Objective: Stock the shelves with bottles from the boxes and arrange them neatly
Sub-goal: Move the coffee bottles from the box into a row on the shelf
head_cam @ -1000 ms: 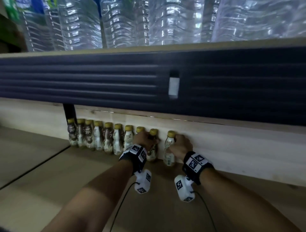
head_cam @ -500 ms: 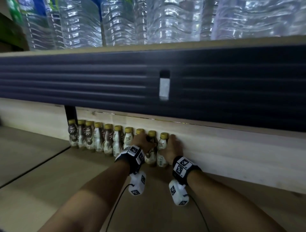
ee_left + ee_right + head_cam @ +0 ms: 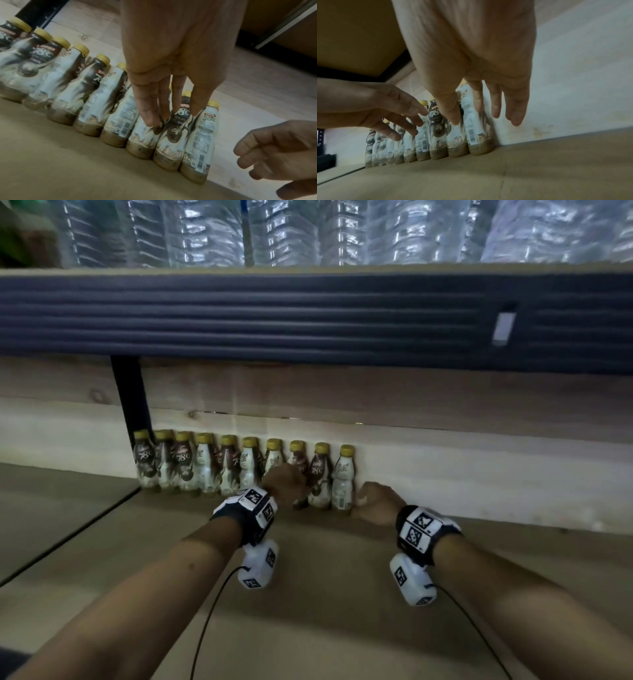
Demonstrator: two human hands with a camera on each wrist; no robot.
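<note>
A row of several small coffee bottles (image 3: 239,467) with yellow caps stands against the back wall of the lower shelf (image 3: 325,594). The rightmost bottle (image 3: 343,477) (image 3: 200,142) (image 3: 476,121) stands upright, tight against its neighbour. My left hand (image 3: 284,484) (image 3: 164,116) hovers in front of the bottles near the row's right end; its straight fingertips touch their labels. Just right of the last bottle, my right hand (image 3: 376,501) (image 3: 494,106) (image 3: 267,151) has relaxed fingers and holds nothing.
Above hangs the dark ribbed front (image 3: 274,316) of the upper shelf, bearing a white tag (image 3: 503,328); large clear water bottles (image 3: 308,231) stand on it. A black upright post (image 3: 132,395) borders the row's left end. Bare shelf board stretches right of the row.
The rightmost bottle slid left against the row. Both hands have let go of the bottles they held, and the right hand has drawn back to the right.
</note>
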